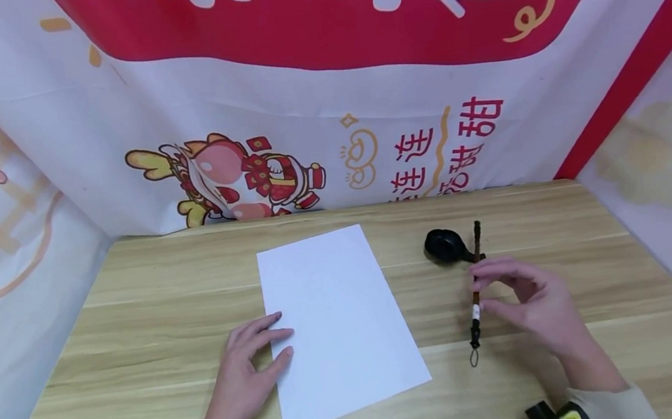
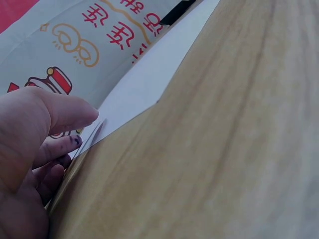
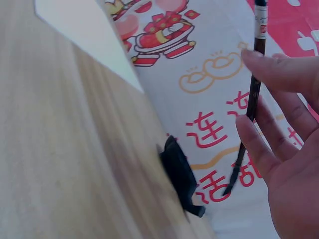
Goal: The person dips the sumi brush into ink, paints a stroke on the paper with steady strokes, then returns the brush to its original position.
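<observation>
In the head view my right hand (image 1: 532,298) pinches a calligraphy brush (image 1: 476,300) by its brown handle. The dark bristle tip points toward the back and the hanging loop toward the front. The right wrist view shows the brush (image 3: 254,89) held between thumb and fingers, its tip above the table. Just beyond this hand lies a small black round dish (image 1: 445,246) with a short handle. On the left, my left hand (image 1: 248,369) rests with spread, slightly bent fingers on the left edge of a white sheet of paper (image 1: 338,325). Dark stains mark a fingertip (image 2: 76,141).
The wood-grain table (image 1: 159,337) meets a printed cloth (image 1: 299,97) at its back edge, and more cloth hangs at both sides. A black and yellow device (image 1: 557,416) sits at my right wrist by a light sleeve (image 1: 615,407).
</observation>
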{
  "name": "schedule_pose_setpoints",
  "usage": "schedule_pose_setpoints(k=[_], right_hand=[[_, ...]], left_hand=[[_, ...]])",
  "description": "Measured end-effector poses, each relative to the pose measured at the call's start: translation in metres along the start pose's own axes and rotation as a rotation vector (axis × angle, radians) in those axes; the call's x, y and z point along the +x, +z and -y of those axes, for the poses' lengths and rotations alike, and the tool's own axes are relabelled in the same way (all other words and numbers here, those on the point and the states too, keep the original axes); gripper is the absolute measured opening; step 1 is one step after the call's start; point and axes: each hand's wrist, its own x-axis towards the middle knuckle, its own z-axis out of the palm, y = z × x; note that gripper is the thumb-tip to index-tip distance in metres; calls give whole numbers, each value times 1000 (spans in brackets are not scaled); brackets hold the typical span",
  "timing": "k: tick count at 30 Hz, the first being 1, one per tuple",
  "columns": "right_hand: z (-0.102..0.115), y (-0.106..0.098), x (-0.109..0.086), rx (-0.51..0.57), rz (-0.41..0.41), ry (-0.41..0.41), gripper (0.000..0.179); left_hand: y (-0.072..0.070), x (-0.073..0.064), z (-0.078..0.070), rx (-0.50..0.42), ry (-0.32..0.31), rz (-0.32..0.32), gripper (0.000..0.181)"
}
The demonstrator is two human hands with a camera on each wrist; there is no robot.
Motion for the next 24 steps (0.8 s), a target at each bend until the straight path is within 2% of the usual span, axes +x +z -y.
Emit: schedule_pose_setpoints(k=[6, 12, 18, 22, 24], right_hand=[[10, -2, 9, 101, -12, -36, 57], [16, -3, 20, 250, -13, -105, 47], [22, -3, 31, 297, -83, -114, 31], [23, -3, 39, 345, -125, -119, 29], [24, -2, 43, 328, -164, -96, 26]], left_hand=[[1, 0, 0, 5, 3, 0, 27], [0, 1, 1, 13, 5, -3, 29], [0, 1, 1, 9, 6, -4, 31], [1, 1, 1, 8, 7, -9, 31], [1, 0, 1, 7, 9, -12, 31]])
